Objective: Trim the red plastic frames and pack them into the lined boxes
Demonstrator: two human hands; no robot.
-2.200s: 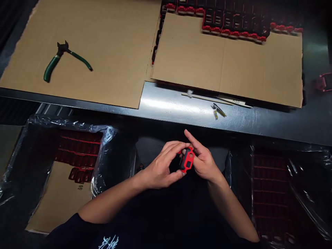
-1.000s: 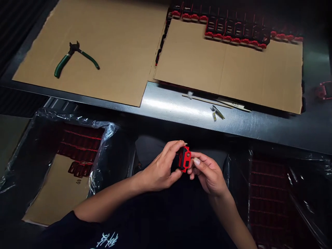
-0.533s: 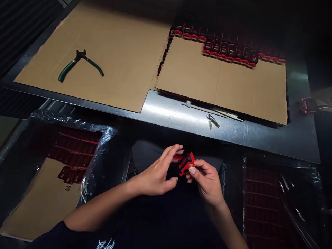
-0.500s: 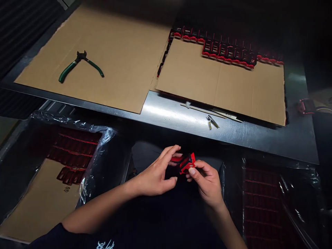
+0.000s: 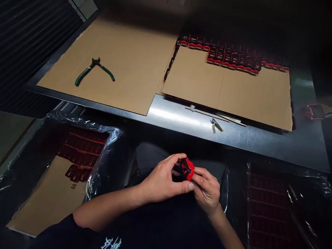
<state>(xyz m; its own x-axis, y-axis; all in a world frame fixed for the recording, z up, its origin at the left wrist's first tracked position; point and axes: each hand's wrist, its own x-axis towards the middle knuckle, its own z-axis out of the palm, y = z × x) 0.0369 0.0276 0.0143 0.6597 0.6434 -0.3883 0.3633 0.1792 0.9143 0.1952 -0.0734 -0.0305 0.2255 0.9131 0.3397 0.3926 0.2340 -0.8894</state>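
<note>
A small red-and-black moulded plastic part [image 5: 189,167] is up in front of my body, below the table edge. My left hand [image 5: 166,180] curves around its left side, fingers at the top and thumb along the bottom. From the right, the bent fingers of my right hand [image 5: 208,189] press on its lower right edge; their tips are partly hidden behind it. Rows of similar red-and-black parts [image 5: 233,62] stand at the back of a cardboard sheet [image 5: 233,93] on the table.
Green-handled cutting pliers [image 5: 95,62] lie spread on the left cardboard [image 5: 129,79]. A thin stick [image 5: 204,113] and a small metal tool with yellowish handles [image 5: 217,125] rest on the metal table [image 5: 171,110]. Plastic-lined bins flank me, the left bin [image 5: 111,133] holding dark red parts.
The part has turned in my hands, its red face now angled upward to the right. My left hand has closed in around it again after opening. The whole view has shifted.
</note>
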